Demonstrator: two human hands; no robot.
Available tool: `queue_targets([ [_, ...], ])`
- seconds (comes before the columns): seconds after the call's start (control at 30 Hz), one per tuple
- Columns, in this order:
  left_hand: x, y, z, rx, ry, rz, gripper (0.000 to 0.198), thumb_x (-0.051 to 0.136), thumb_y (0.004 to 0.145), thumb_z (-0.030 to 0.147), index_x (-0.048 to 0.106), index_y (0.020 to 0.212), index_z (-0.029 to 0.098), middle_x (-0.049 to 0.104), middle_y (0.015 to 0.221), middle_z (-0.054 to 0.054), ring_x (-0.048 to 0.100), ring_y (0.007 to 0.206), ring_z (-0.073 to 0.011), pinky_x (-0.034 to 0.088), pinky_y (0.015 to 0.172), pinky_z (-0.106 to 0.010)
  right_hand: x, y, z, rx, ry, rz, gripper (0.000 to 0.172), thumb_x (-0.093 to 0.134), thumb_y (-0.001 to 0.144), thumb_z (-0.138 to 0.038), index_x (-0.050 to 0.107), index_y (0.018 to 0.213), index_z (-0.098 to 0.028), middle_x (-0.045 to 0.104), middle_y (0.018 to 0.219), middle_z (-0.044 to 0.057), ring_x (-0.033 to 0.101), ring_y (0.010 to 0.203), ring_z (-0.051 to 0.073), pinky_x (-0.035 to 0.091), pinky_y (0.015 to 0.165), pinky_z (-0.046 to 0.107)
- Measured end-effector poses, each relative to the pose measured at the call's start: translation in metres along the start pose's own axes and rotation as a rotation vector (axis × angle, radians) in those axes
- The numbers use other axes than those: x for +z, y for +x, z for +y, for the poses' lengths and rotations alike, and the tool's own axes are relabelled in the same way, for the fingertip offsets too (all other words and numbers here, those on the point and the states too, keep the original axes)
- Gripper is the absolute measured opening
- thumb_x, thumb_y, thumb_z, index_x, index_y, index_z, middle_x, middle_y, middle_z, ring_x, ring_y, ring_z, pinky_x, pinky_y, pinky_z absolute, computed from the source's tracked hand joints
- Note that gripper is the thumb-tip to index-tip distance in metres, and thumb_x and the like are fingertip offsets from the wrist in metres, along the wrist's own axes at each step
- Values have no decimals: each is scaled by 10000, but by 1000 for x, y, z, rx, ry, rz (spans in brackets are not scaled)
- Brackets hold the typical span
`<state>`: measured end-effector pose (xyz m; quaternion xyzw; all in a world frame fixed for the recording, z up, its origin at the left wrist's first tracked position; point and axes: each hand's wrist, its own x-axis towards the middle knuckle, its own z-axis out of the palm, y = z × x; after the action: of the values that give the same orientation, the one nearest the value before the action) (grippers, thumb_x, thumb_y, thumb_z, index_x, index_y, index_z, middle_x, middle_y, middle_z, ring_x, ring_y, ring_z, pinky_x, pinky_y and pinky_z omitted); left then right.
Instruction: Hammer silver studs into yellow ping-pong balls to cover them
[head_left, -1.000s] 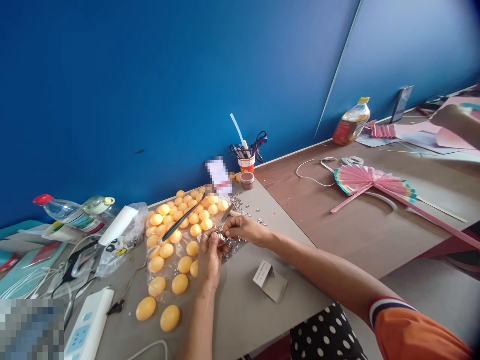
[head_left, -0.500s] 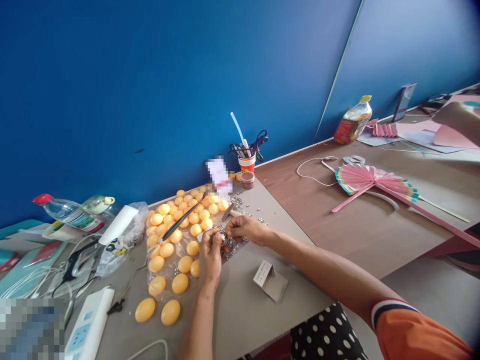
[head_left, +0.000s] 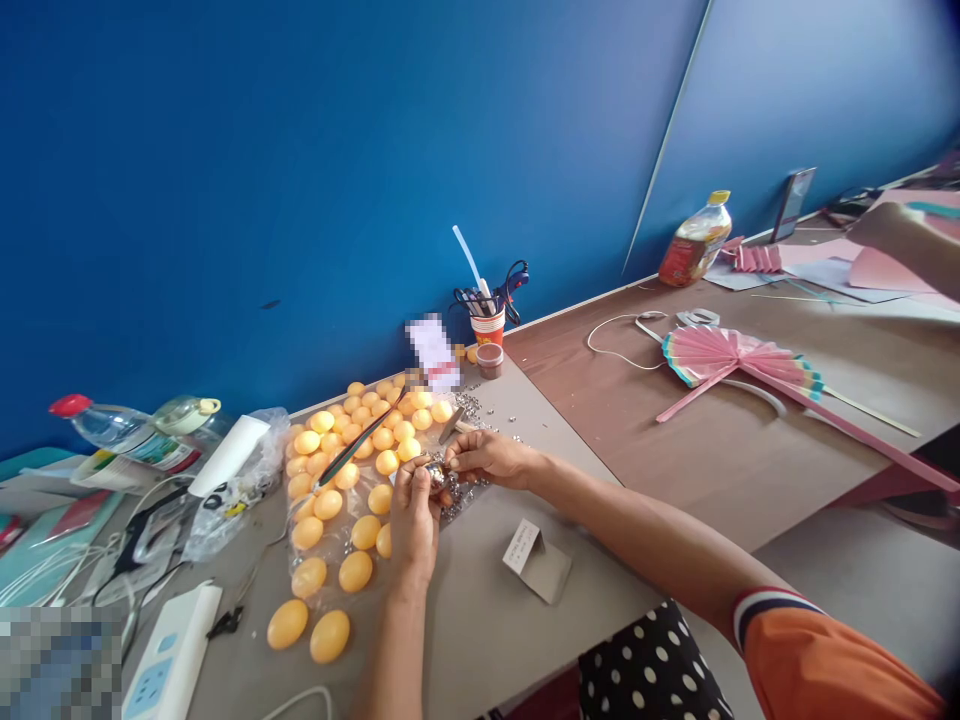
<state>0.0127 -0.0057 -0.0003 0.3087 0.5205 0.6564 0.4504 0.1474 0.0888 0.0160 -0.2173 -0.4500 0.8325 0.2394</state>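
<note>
My left hand (head_left: 415, 515) is closed around a small round silvery thing (head_left: 436, 474), its surface shiny and bumpy; its exact kind is partly hidden by the fingers. My right hand (head_left: 491, 458) pinches at the right side of this piece, and whatever lies between its fingertips is too small to make out. Small shiny metal bits (head_left: 472, 400) are scattered behind and under both hands. A hammer (head_left: 452, 425) lies just beyond the right hand. To the left, many orange balls (head_left: 355, 571) spread over clear plastic, with a dark strap-like strip (head_left: 352, 450) lying across them.
A folded card (head_left: 536, 565) stands near my right forearm. Behind are a paper cup (head_left: 489, 327) of pens and a small round tub (head_left: 490, 361). A power strip (head_left: 172, 650) and bottles sit left. Rightward lie a pink paper fan (head_left: 739, 360) and another person's hand (head_left: 892, 235).
The view has shifted slightly, moving everything a little leftward. Both hands stay together at the silvery piece, with small finger movements. The other person's hand at the right has moved slightly.
</note>
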Motion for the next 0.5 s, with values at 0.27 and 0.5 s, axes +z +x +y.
queue_targets([
  [0.27,0,0,4,-21,-21,14,341,727,776,528,618,923,241,585,746,8,505,553,-120,467,540,-281,3,-1,4,-17,-7,23,384,930,522,-351,673,708,-133,602,628,-36,444,571,71,317,564,242],
  [0.5,-3,1,2,-1,58,0,333,686,809,529,598,945,238,580,727,12,511,561,-133,480,535,-304,6,-1,3,-21,-31,32,395,931,505,-361,664,683,-130,618,637,-27,458,582,74,333,571,238],
])
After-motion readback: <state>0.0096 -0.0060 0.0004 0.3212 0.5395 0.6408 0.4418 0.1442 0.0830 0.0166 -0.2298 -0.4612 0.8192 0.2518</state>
